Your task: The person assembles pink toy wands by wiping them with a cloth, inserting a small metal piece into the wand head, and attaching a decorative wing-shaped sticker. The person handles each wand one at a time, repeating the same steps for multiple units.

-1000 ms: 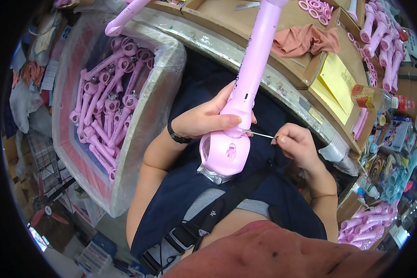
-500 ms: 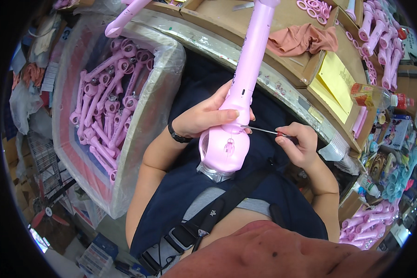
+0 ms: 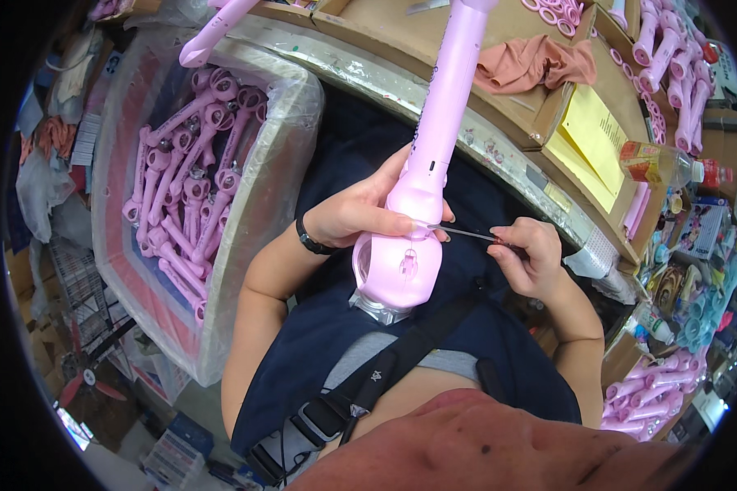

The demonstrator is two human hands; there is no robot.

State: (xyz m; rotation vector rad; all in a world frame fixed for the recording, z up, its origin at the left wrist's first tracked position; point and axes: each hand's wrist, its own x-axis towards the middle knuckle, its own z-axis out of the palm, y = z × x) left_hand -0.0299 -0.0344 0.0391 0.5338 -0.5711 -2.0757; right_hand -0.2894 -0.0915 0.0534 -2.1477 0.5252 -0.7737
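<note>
A long pink plastic wand-shaped casing (image 3: 446, 106) lies lengthwise in front of me, its round hollow head (image 3: 405, 274) toward my body. A clear-grey cap (image 3: 382, 309) sits at the near end of the head. My left hand (image 3: 368, 209) is wrapped round the neck, thumb on top at the seam. In my right hand (image 3: 531, 254) is a thin metal tool, apparently a small screwdriver (image 3: 467, 233), with a red handle mostly hidden by my fingers. Its tip touches the neck seam beside my left thumb.
At left stands a plastic-lined bin (image 3: 291, 123) with many pink casings. The workbench (image 3: 360, 78) holds cardboard trays, a salmon cloth (image 3: 540, 64), yellow paper (image 3: 590, 139), pink rings (image 3: 555, 15) and a bottle (image 3: 659, 164). More pink parts (image 3: 655, 389) are piled at lower right.
The casing's head has shifted slightly right and down in view. My left thumb has slid a little, and the tool's tip still sits at the seam.
</note>
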